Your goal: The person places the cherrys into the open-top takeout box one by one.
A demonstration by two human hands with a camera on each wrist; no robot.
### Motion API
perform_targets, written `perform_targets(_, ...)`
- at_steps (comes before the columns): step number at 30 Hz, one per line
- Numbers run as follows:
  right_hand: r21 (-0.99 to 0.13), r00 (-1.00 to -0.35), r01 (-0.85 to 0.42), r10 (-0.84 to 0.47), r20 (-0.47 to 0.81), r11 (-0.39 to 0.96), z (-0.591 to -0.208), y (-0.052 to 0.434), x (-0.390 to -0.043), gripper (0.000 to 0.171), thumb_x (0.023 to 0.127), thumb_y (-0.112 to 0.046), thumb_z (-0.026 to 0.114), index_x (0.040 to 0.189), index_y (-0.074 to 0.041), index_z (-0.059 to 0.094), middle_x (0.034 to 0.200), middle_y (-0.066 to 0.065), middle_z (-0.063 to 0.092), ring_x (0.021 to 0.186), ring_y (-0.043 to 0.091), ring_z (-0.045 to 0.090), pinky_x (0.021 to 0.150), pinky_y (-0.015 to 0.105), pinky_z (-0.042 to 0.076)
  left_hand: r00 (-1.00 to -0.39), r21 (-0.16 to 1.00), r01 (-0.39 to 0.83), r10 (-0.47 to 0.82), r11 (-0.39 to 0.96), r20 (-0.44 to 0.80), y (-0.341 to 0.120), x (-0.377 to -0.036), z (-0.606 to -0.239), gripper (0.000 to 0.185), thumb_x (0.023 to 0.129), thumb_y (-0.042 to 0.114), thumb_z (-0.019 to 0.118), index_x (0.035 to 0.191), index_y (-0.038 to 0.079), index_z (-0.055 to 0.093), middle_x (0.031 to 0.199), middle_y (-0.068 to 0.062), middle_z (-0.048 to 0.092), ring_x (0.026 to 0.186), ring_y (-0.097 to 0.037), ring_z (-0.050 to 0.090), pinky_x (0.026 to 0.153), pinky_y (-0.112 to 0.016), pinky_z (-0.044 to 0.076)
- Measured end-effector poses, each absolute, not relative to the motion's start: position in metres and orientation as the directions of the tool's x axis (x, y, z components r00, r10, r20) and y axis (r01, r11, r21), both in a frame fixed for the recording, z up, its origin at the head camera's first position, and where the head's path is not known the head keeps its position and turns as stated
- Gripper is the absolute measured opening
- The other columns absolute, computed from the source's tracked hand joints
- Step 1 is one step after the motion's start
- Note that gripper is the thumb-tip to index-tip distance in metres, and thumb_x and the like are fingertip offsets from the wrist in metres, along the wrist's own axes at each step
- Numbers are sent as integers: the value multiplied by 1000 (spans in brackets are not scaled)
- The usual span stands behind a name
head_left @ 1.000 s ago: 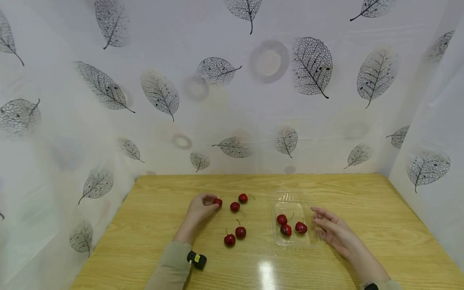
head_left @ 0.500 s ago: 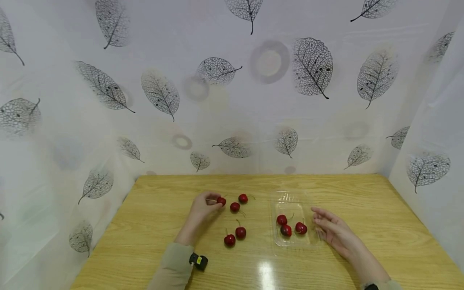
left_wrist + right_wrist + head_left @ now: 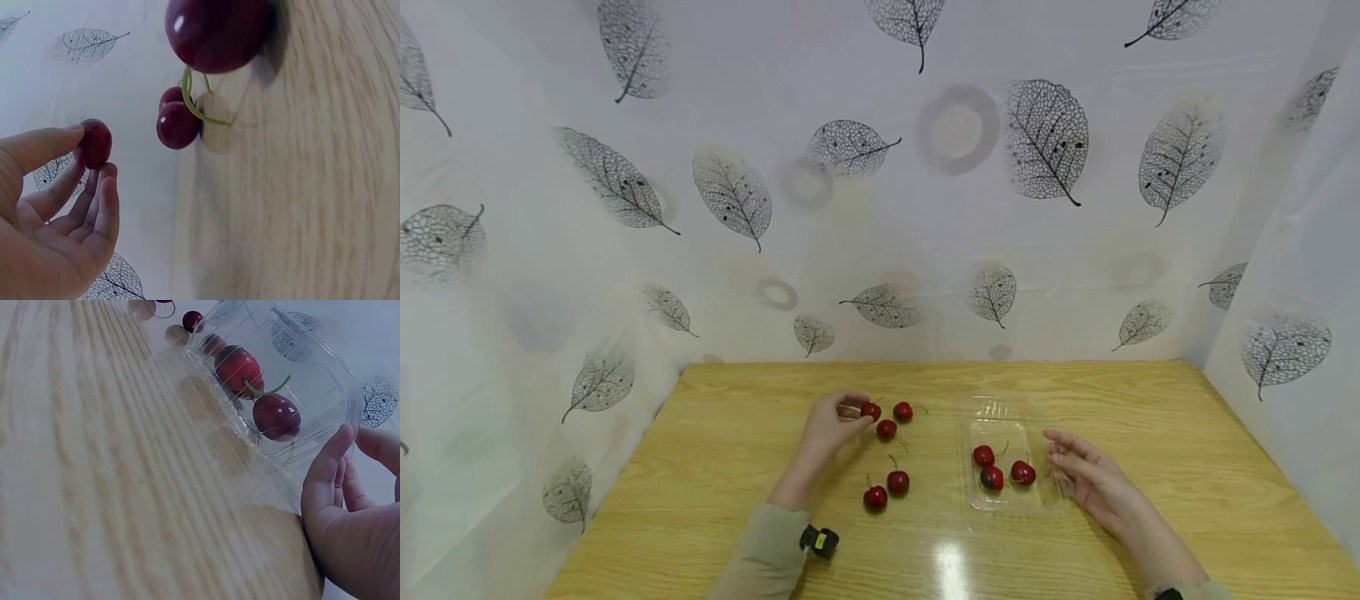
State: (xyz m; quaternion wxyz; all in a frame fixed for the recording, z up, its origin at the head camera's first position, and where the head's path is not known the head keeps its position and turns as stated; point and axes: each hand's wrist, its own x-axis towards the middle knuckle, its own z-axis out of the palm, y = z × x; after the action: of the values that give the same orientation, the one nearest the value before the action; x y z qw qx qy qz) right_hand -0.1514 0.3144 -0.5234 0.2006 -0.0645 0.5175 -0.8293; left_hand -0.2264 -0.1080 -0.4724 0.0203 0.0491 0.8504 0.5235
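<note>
My left hand [image 3: 829,427] pinches a dark red cherry [image 3: 95,144] between thumb and fingertips, just above the table. Close to that hand lie two loose cherries, one farther back [image 3: 903,411] and one nearer [image 3: 886,429]. Two more, a front cherry [image 3: 875,498] and its neighbour [image 3: 898,481], sit together with stems up. A clear plastic container [image 3: 1000,505] to the right has three cherries in it, one of them at its right side [image 3: 1022,472]. At the container's right edge my right hand [image 3: 1093,482] holds the rim between thumb and finger, as the right wrist view shows.
The wooden table [image 3: 1180,433] ends at a pale curtain [image 3: 925,242] printed with leaves, which also hangs along both sides. A glare spot lies on the wood near the front. A black wrist device [image 3: 820,542] is on the left sleeve.
My left hand has moved to the right and slightly back with the pinched cherry, closer to the two loose cherries at the back. The right hand and container have stayed put.
</note>
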Motion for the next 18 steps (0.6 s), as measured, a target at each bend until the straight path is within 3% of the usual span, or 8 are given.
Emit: perform_targets(18, -875, -904, 258, -422, -69, -410, -525, 316, -152, 46, 113, -1, 41, 132, -31, 69, 120, -13, 67, 108, 0, 65, 93, 17, 58, -980, 905, 120, 193, 409, 43, -79, -216, -454, 32, 93, 4, 79, 124, 0, 71, 124, -20, 73, 110, -33, 72, 96, -41, 63)
